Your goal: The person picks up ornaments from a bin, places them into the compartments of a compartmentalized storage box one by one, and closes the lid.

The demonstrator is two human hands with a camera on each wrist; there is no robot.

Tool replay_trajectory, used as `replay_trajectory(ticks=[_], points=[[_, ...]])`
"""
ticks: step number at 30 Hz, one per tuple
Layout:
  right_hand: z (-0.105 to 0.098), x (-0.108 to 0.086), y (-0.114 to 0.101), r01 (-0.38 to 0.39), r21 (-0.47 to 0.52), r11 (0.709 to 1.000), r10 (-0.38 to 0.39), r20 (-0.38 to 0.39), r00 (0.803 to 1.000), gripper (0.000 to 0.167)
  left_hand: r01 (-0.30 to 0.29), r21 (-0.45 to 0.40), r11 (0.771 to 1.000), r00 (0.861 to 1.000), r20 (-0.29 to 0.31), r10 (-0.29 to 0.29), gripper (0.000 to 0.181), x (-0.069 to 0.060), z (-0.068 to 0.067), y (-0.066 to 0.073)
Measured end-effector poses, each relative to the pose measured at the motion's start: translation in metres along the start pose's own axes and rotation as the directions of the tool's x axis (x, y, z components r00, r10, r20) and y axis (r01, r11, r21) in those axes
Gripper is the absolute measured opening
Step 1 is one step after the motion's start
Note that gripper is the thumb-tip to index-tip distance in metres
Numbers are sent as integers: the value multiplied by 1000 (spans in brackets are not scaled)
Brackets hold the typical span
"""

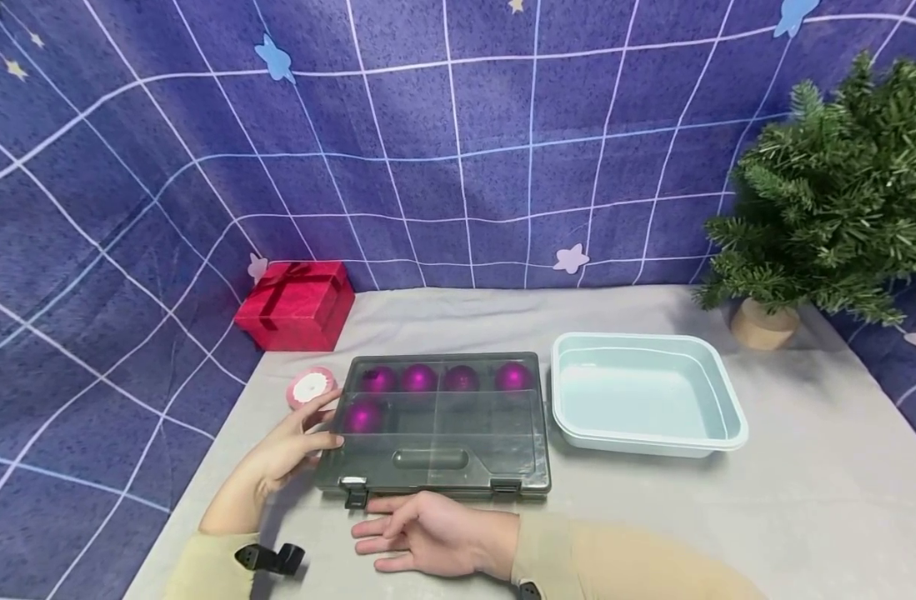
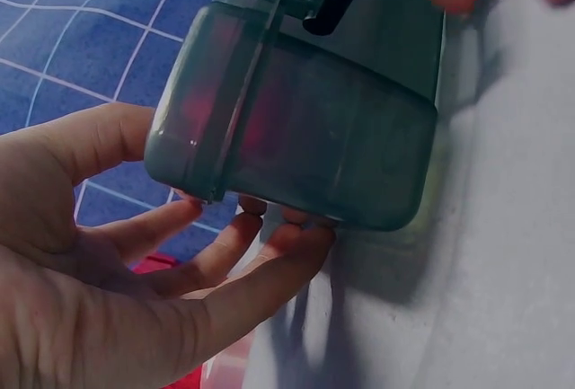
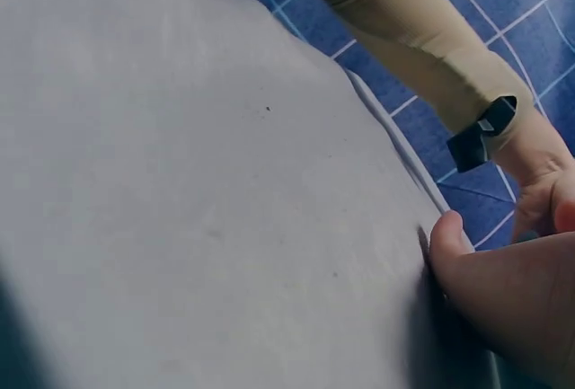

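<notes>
A flat storage box point(image 1: 427, 450) with a clear dark lid lies on the table, its lid down. Through the lid, several shiny magenta balls point(image 1: 418, 377) show in the back and left compartments. My left hand point(image 1: 288, 446) grips the box's left end, thumb on the lid's edge and fingers against the side wall point(image 2: 314, 137). At the front, the left latch point(image 1: 356, 495) hangs outward, while the right latch point(image 1: 506, 487) lies flat against the box. Beside the left latch is my right hand point(image 1: 442, 533), palm turned up, its fingers extended and holding nothing.
Right of the box stands a pale blue plastic basin point(image 1: 645, 446). A pink ribbon roll point(image 1: 311, 387) lies by the left hand, with a red gift box point(image 1: 300, 308) behind it. An artificial fir tree point(image 1: 840, 192) on a wooden base stands at the back right, before a blue cloth point(image 1: 488, 175).
</notes>
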State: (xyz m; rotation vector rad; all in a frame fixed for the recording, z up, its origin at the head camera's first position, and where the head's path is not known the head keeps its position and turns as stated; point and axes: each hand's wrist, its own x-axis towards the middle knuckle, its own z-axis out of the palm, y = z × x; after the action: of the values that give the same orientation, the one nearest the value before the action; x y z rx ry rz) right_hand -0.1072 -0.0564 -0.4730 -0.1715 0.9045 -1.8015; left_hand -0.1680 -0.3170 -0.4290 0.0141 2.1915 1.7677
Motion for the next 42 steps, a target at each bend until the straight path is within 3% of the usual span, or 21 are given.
replay_trajectory(ticks=[10, 16, 19, 21, 22, 23, 24, 25, 26, 28, 29, 30, 31, 32, 33, 34, 37, 39, 42], points=[[4, 7, 1, 41, -5, 999, -41, 28, 999, 77, 16, 12, 1000, 1000, 0, -16, 89, 3, -2, -2], [10, 1, 0, 87, -147, 985, -79, 55, 995, 77, 11, -12, 1000, 1000, 19, -11, 89, 3, -2, -2], [13, -3, 0, 124, -274, 954, -116, 45, 992, 71, 11, -10, 1000, 1000, 20, -11, 89, 3, -2, -2], [16, -6, 1, 167, -423, 891, -159, 54, 986, 58, 14, 4, 1000, 1000, 11, -14, 89, 2, -2, -2], [18, -7, 0, 187, -503, 844, -178, 65, 982, 50, 16, 10, 1000, 1000, 7, -16, 89, 2, -2, -2], [21, -9, 0, 216, -600, 770, -206, 87, 975, 41, 14, 16, 1000, 1000, 6, -14, 88, 2, -2, -2], [23, -10, -2, 252, -716, 651, -236, 124, 964, 33, 11, 19, 1000, 1000, 6, -11, 88, 2, -2, -2], [26, -12, -4, 288, -824, 488, -265, 174, 948, 28, 7, 20, 1000, 1000, 9, -7, 88, 2, -2, -2], [29, -13, -7, 317, -900, 300, -289, 231, 929, 24, 7, 16, 1000, 1000, 8, -8, 88, 2, -2, -2], [35, -15, -12, 316, -936, -158, -335, 352, 874, 21, 8, 3, 1000, 1000, 15, -8, 88, 2, -2, -2], [37, -15, -14, 268, -885, -382, -358, 409, 839, 22, 5, -2, 1000, 1000, 23, -5, 88, 2, -2, -2], [39, -15, -17, 198, -810, -553, -376, 454, 808, 24, 6, -8, 1000, 1000, 28, -6, 88, 2, -2, -2], [40, -13, -19, 125, -739, -662, -392, 483, 783, 26, 5, -11, 1000, 1000, 30, -5, 88, 2, -2, -1], [41, -12, -22, 54, -681, -730, -406, 497, 767, 29, 4, -12, 1000, 1000, 29, -4, 88, 3, -3, 0], [41, -9, -24, -12, -634, -773, -419, 496, 760, 32, -1, -9, 1000, 999, 32, 1, 88, 4, -3, 1], [41, -6, -26, -69, -605, -793, -433, 481, 762, 36, -2, -7, 1000, 1000, 29, 2, 88, 4, -3, 2], [37, 2, -31, -171, -580, -796, -468, 411, 782, 46, 2, 8, 1000, 1000, 25, -2, 87, 6, -4, 3], [34, 7, -31, -197, -571, -797, -468, 378, 799, 50, 17, 16, 1000, 1000, 18, -18, 87, 6, -4, 2], [31, 14, -28, -209, -565, -798, -467, 362, 806, 46, 34, 24, 999, 999, 18, -34, 88, 3, -3, 0]])
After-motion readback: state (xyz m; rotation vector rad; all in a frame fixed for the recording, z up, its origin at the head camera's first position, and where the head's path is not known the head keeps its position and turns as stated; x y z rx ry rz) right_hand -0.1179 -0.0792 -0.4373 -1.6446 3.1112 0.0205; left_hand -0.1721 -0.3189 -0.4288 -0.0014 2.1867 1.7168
